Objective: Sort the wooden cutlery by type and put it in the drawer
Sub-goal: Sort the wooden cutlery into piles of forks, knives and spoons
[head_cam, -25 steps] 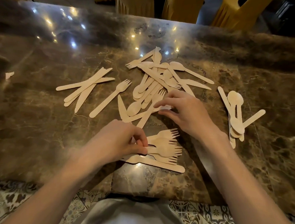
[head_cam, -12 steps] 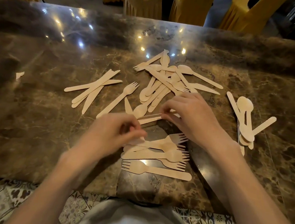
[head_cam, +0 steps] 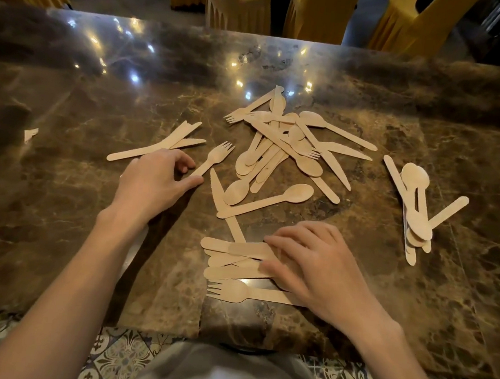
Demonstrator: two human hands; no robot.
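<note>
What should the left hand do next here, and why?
Probably pinch the lone fork by its handle and carry it to the fork pile under the right hand: the left hand has thumb and fingers flanking that handle, and this fork lies apart from the others.

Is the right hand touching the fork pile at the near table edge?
Touching: in the head view the right hand lies across the fork pile, no gap.

Glossy brown marble table [head_cam: 57, 233], yellow-draped chairs [head_cam: 237, 4] behind
</note>
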